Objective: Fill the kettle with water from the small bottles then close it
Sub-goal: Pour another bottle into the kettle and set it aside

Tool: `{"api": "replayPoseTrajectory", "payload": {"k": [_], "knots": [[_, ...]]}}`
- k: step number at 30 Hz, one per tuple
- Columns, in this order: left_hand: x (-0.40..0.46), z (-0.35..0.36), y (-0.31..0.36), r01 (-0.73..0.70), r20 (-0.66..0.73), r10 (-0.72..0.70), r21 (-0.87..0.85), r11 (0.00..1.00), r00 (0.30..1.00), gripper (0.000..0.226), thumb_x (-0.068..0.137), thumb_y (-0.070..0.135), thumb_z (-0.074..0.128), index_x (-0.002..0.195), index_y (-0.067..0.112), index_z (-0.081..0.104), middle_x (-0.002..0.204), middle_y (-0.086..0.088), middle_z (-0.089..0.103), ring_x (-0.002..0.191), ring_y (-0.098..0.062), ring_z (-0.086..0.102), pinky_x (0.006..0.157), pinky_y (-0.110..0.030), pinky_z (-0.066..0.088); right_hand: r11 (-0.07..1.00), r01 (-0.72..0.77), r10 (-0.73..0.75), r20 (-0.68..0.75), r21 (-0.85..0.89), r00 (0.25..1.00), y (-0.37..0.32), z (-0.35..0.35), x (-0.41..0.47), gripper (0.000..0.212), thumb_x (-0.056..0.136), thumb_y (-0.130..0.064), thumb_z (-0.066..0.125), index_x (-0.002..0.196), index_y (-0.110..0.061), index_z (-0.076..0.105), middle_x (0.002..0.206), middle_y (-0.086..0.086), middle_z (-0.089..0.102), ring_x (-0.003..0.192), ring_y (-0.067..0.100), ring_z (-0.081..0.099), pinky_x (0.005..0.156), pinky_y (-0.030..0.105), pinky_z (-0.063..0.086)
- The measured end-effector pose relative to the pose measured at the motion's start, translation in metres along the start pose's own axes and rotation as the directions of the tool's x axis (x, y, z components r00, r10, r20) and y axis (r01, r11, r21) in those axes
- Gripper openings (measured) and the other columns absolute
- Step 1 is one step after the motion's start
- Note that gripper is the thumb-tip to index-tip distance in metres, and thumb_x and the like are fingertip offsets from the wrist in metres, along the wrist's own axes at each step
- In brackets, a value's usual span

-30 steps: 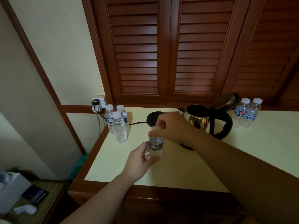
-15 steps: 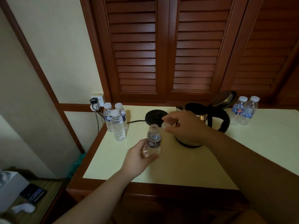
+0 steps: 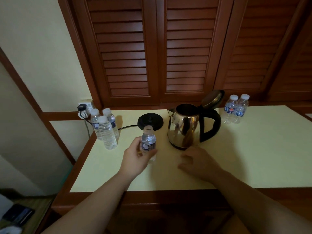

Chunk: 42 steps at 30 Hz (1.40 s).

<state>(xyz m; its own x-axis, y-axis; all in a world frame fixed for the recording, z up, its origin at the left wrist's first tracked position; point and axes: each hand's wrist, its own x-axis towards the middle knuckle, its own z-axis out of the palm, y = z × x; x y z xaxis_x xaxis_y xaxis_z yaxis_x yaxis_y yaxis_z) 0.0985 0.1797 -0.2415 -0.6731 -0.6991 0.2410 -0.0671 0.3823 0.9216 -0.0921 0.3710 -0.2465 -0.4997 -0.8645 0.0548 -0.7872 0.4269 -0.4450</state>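
with the cap off the small bottle [image 3: 148,142], calls for a pour next, and a careful one. held upright in the left hand [image 3: 135,159], fingers and thumb wrapped round the labelled lower half, base close to or resting on the pale table [image 3: 253,149]; cannot tell which. sits just left of the steel kettle [image 3: 184,127], which stands off its black base [image 3: 150,119] with the lid [image 3: 213,98] flipped up and back, mouth fully exposed. right hand [image 3: 197,162] lies low on the table in front of the kettle, fingers loosely curled and gripping no bottle; cannot tell whether the cap is underneath, hidden by the palm.

to do this well: lift clear of the table first, then carry across until the neck hangs over the kettle's dark opening, not over the rim or the spout side. tilt slowly, since a thin bottle squeezed by a full-hand hold probably spurts. better to ease the squeeze and let it glug out. steadying the kettle by its black handle [image 3: 212,125] with the free right hand probably helps, as a light kettle may shift if bumped. keep any spill away from the base and its cord [image 3: 128,127], plugged in at the wall socket [image 3: 85,108].

three capped bottles [image 3: 105,129] wait at the left corner, two more [image 3: 235,109] to the right of the kettle, so likely several pours remain before shutting the lid.
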Motion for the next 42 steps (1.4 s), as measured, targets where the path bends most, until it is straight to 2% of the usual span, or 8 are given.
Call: {"api": "replayPoseTrajectory", "payload": {"k": [4,6,10,13,18,22,25,42], "knots": [[0.016,0.001,0.017,-0.046,0.017,0.046,0.017,0.999,0.999,0.037,0.085,0.026,0.084,0.116,0.033,0.065,0.102,0.018,0.074,0.095,-0.003,0.071,0.081,-0.027,0.057,0.995,-0.090,0.084,-0.109,-0.049,0.991,0.021,-0.014,-0.011,0.062,0.077,-0.073,0.070,0.117,-0.027,0.071,0.116,-0.009,0.061,0.112,0.012,0.051,0.092,0.029,0.044],[0.027,0.001,0.029,-0.073,0.028,0.073,0.030,0.997,0.997,0.039,0.085,0.027,0.085,0.118,0.033,0.065,0.103,0.021,0.073,0.096,-0.001,0.070,0.081,-0.024,0.057,0.980,-0.160,0.144,-0.138,-0.117,0.980,0.030,-0.023,-0.014,0.074,0.075,-0.081,0.064,0.130,-0.031,0.064,0.133,-0.007,0.060,0.126,0.017,0.048,0.103,0.037,0.044],[0.056,0.000,0.049,-0.145,0.032,0.143,0.085,0.986,0.989,0.040,0.082,0.027,0.087,0.115,0.031,0.065,0.100,0.022,0.074,0.091,-0.001,0.070,0.076,-0.016,0.051,0.947,-0.247,0.248,-0.020,-0.203,0.969,0.047,-0.027,-0.021,0.109,0.070,-0.099,0.042,0.161,-0.046,0.014,0.172,0.001,0.012,0.157,0.028,0.010,0.125,0.052,0.014],[0.075,0.001,0.066,-0.189,0.069,0.180,0.140,0.972,0.981,0.040,0.082,0.029,0.088,0.115,0.030,0.065,0.095,0.016,0.076,0.084,-0.002,0.072,0.069,-0.013,0.052,0.938,-0.226,0.260,0.103,-0.263,0.960,0.051,-0.025,-0.025,0.114,0.070,-0.103,0.028,0.161,-0.045,-0.011,0.172,0.003,-0.015,0.158,0.025,-0.013,0.125,0.056,-0.008],[0.103,0.001,0.088,-0.265,0.145,0.231,0.288,0.920,0.962,0.050,0.080,0.039,0.088,0.124,0.029,0.065,0.108,0.019,0.072,0.094,0.013,0.064,0.073,-0.003,0.044,0.934,-0.220,0.263,0.126,-0.283,0.956,0.052,-0.025,-0.023,0.114,0.071,-0.103,0.024,0.162,-0.043,-0.009,0.172,0.002,-0.016,0.158,0.022,-0.016,0.125,0.057,-0.011],[0.124,-0.003,0.092,-0.312,0.226,0.233,0.431,0.846,0.946,0.064,0.075,0.055,0.085,0.131,0.034,0.062,0.117,0.011,0.070,0.107,-0.011,0.065,0.092,-0.033,0.054,0.940,-0.215,0.255,0.125,-0.264,0.959,0.053,-0.025,-0.024,0.112,0.073,-0.101,0.027,0.162,-0.042,-0.006,0.172,0.001,-0.015,0.158,0.021,-0.016,0.125,0.055,-0.012],[0.134,-0.008,0.096,-0.352,0.272,0.239,0.523,0.776,0.932,0.071,0.071,0.065,0.080,0.133,0.035,0.063,0.115,0.008,0.067,0.107,-0.015,0.061,0.095,-0.041,0.052,0.943,-0.220,0.255,0.114,-0.249,0.960,0.055,-0.024,-0.025,0.113,0.072,-0.101,0.028,0.163,-0.042,-0.004,0.172,0.001,-0.013,0.158,0.021,-0.015,0.125,0.055,-0.013],[0.166,-0.028,0.131,-0.484,0.437,0.237,0.637,0.600,0.868,0.068,0.076,0.049,0.088,0.138,0.034,0.063,0.102,0.001,0.054,0.098,-0.018,0.054,0.083,-0.030,0.036,0.945,-0.225,0.253,0.094,-0.236,0.963,0.057,-0.022,-0.023,0.112,0.072,-0.101,0.029,0.163,-0.043,0.001,0.173,0.000,-0.010,0.159,0.021,-0.012,0.125,0.056,-0.011]]}}
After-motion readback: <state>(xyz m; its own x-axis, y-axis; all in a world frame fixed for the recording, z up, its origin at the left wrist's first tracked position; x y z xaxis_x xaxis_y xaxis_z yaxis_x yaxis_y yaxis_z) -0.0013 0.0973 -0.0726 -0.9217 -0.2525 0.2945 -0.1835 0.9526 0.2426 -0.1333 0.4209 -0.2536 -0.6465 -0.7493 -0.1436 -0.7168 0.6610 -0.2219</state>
